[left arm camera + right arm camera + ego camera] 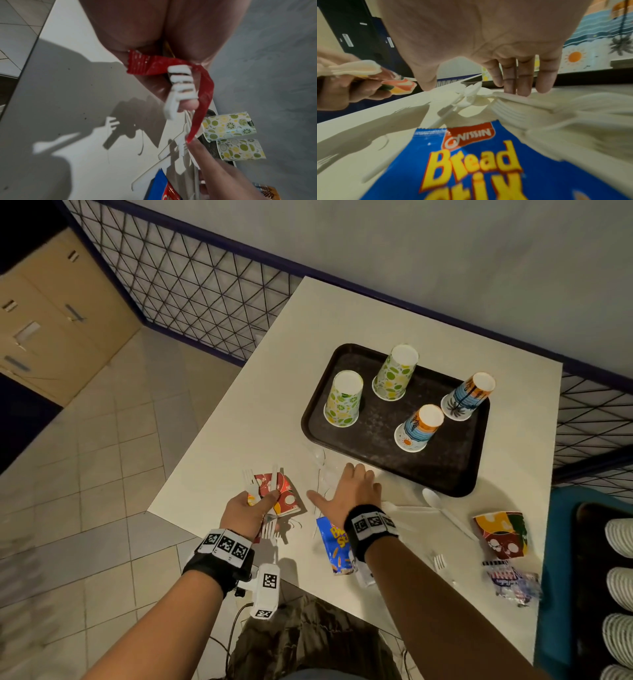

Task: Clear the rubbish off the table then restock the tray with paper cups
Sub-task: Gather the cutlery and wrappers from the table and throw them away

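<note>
My left hand (262,498) hovers over the table's front left corner. It grips a crushed red paper cup (286,491) together with white plastic forks (180,83) and a red wrapper (147,66). My right hand (334,482) is spread flat, thumb apart, its fingertips (522,92) pressing on a heap of white plastic cutlery (471,97) just in front of the dark tray (462,470). Several patterned paper cups, such as the lime one (343,398), stand upside down on the tray. A blue Bread Stix wrapper (334,546) lies under my right wrist.
On the white table (239,422) at the right lie a white spoon (433,499), a fork (440,563), another crushed cup (501,534) and a crumpled clear wrapper (513,582). A blue bin with stacks of white cups (620,577) stands at the far right. A mesh railing (205,292) runs behind the table.
</note>
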